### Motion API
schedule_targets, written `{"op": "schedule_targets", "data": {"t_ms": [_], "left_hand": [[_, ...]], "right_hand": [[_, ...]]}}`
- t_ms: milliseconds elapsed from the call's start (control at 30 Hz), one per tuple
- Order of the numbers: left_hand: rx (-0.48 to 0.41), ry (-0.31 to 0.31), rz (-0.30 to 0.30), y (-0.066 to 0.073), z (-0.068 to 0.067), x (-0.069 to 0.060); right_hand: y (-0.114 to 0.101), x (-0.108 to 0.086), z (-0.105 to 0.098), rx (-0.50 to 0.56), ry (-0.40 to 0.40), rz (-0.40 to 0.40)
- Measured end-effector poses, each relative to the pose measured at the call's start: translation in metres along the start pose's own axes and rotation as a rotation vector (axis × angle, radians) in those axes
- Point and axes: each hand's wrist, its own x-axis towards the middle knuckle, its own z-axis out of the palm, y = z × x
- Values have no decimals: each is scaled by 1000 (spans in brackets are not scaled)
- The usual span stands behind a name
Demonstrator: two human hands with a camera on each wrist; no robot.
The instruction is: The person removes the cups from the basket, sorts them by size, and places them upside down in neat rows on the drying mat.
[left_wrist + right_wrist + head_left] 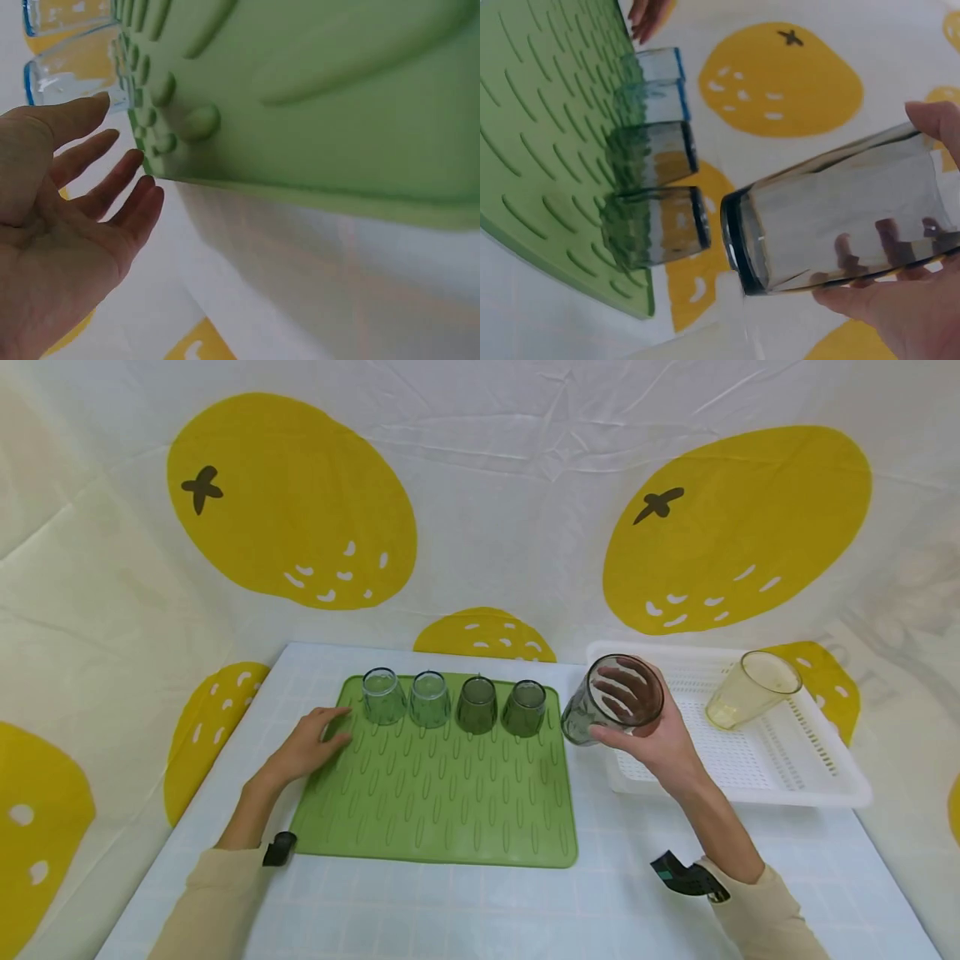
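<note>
My right hand [667, 735] grips a tall grey glass [840, 214], thumb on one side and fingers on the other. The glass is tilted with its rim toward the head camera, between the green drying mat [442, 810] and the white basket [847, 789]. My left hand [311, 743] is at the mat's left edge, fingers apart and holding nothing; in the left wrist view its thumb is near a clear bluish glass [75, 67]. Along the mat's far edge stand two clear bluish glasses [430, 700] and two dark grey glasses [477, 705], their dark rings upward.
A pale yellow glass [750, 689] leans inside the basket at the right. Behind the white table [450, 910] hangs a white cloth printed with yellow fruit [292, 502]. A black strap [686, 877] is on the right wrist.
</note>
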Motion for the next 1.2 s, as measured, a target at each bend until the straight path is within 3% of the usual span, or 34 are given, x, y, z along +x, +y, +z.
{"op": "schedule_targets", "data": {"t_ms": [167, 500, 800, 1200], "left_hand": [[-39, 32, -6, 12, 3, -3], [-133, 100, 66, 36, 13, -9], [-225, 106, 98, 63, 27, -8], [-292, 123, 215, 100, 49, -3]], "right_hand": [[5, -2, 9, -31, -6, -8], [17, -6, 26, -77, 1, -6], [29, -7, 43, -102, -11, -10], [43, -3, 66, -130, -15, -17]]}}
